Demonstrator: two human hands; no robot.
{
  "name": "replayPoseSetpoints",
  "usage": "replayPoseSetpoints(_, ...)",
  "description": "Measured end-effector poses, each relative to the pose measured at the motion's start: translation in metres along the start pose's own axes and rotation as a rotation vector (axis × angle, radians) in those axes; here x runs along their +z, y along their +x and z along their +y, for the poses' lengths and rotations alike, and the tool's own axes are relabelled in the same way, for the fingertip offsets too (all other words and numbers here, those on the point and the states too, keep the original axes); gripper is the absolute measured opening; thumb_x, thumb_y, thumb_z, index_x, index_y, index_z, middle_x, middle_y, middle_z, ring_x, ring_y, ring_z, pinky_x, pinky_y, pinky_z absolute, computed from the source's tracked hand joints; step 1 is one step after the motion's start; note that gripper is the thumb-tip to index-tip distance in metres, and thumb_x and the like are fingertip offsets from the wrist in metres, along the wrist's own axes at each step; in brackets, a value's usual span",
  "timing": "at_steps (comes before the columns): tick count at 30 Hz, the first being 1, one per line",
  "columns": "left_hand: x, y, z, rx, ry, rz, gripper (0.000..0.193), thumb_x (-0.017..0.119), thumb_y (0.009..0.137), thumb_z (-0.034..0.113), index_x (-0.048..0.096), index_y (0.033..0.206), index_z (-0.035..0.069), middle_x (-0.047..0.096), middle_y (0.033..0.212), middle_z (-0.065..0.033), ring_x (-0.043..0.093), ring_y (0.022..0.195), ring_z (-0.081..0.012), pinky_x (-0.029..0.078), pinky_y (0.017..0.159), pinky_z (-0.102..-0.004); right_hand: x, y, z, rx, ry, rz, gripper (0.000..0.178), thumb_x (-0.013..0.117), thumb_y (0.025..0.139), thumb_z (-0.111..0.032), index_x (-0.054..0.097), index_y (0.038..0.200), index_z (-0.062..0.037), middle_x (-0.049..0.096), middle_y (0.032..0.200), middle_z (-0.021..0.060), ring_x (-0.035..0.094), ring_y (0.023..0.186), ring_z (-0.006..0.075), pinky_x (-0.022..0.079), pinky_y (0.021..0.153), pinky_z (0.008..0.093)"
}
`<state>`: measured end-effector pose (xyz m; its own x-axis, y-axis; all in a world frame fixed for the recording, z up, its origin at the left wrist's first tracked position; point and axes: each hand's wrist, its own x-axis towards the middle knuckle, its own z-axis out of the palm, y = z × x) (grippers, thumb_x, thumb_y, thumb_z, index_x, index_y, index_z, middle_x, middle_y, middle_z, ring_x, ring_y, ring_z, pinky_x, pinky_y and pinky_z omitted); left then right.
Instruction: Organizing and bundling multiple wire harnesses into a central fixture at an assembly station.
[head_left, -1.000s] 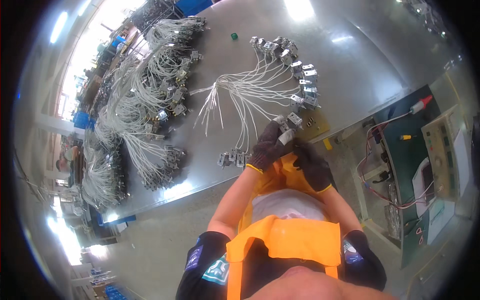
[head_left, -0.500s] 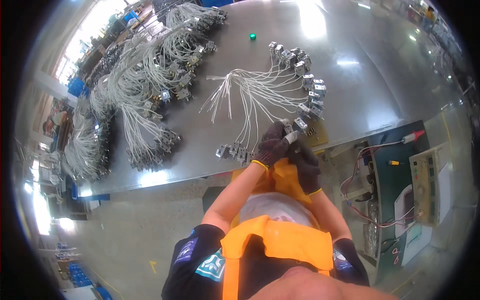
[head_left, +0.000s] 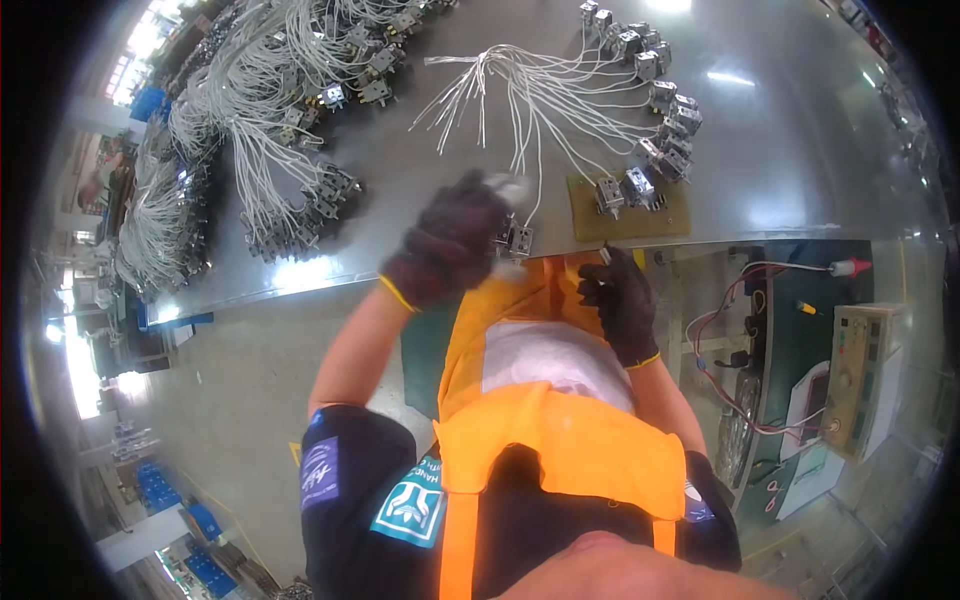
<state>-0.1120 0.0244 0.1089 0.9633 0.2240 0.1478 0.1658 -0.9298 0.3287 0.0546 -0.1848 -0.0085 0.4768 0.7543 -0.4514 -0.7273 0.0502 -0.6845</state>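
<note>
My left hand [head_left: 455, 240], in a dark glove, is blurred at the table's front edge. Its thumb and a finger stand apart, around a small group of metal switch-like parts [head_left: 515, 240]; a grip on them does not show. My right hand [head_left: 625, 305], also gloved, is just off the edge with curled fingers. At its fingertips is something small and greyish that I cannot make out. A bundle of white wires [head_left: 530, 90] fans across the table, each ending in a boxy metal part. Two of these parts [head_left: 638, 187] rest on a yellowish-brown board [head_left: 590, 225].
Big heaps of white wires with metal ends [head_left: 235, 100] cover the metal table's [head_left: 780, 190] left side. At the right, below table level, stand a beige instrument box [head_left: 860, 370], red-and-white leads [head_left: 705, 365], a red-tipped probe [head_left: 850, 267] and a yellow-handled tool [head_left: 806, 308].
My hands were together at a metal part near the board. Now they are apart: the left has moved left to the other parts, the right down off the edge. The view has shifted.
</note>
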Motion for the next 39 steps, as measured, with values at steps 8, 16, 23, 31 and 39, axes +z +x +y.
replayPoseSetpoints(8, 0.041, -0.006, -0.018, -0.003, -0.106, 0.027, 0.085, 0.082, 0.071, 0.043, 0.046, 0.138, 0.003, 0.049, 0.135, -0.0261, 0.046, 0.128, -0.0437, 0.036, 0.109, -0.0501, 0.051, 0.008, 0.019, -0.438, -0.553, -0.293, 0.027, 0.054, 0.100, -0.015, 0.059, 0.121, 0.0008, 0.067, 0.102, 0.0091, 0.066, 0.089, 0.0163, 0.054, 0.080, 0.0293)
replayPoseSetpoints(16, 0.053, 0.003, -0.025, 0.111, 0.010, 0.105, 0.044, 0.067, 0.082, 0.025, 0.061, 0.124, 0.016, 0.062, 0.113, -0.0141, 0.058, 0.105, -0.0365, 0.052, 0.085, -0.0466, 0.056, 0.003, 0.003, -0.342, -0.562, -0.368, 0.026, 0.056, 0.098, -0.013, 0.062, 0.117, 0.0028, 0.068, 0.101, 0.0075, 0.066, 0.090, 0.0160, 0.052, 0.081, 0.0284)
replayPoseSetpoints(23, 0.043, -0.001, -0.019, 0.019, -0.087, -0.050, 0.046, 0.072, 0.080, 0.019, 0.062, 0.124, 0.014, 0.065, 0.106, -0.0106, 0.062, 0.093, -0.0334, 0.052, 0.080, -0.0431, 0.034, 0.020, -0.027, -0.080, -0.415, -0.271, 0.023, 0.060, 0.096, -0.012, 0.064, 0.115, 0.0004, 0.070, 0.098, 0.0065, 0.066, 0.091, 0.0133, 0.053, 0.082, 0.0275)
replayPoseSetpoints(31, 0.070, 0.028, 0.007, -0.314, -1.075, 0.130, 0.057, 0.074, 0.084, 0.009, 0.052, 0.137, 0.002, 0.062, 0.110, -0.0034, 0.058, 0.103, -0.0129, 0.048, 0.090, -0.0310, 0.017, 0.073, -0.091, -0.601, -0.679, -0.052, 0.022, 0.059, 0.096, -0.009, 0.065, 0.117, -0.0032, 0.068, 0.101, 0.0034, 0.064, 0.092, 0.0120, 0.051, 0.084, 0.0257)
replayPoseSetpoints(39, 0.091, 0.058, 0.018, -0.211, -0.037, 0.100, 0.054, 0.077, 0.080, 0.031, 0.060, 0.126, 0.009, 0.064, 0.094, -0.0167, 0.062, 0.088, -0.0338, 0.049, 0.081, -0.0452, -0.016, 0.051, -0.097, -0.405, -0.187, 0.051, 0.025, 0.058, 0.098, -0.021, 0.064, 0.115, -0.0031, 0.069, 0.093, 0.0060, 0.066, 0.076, 0.0125, 0.056, 0.066, 0.0268)
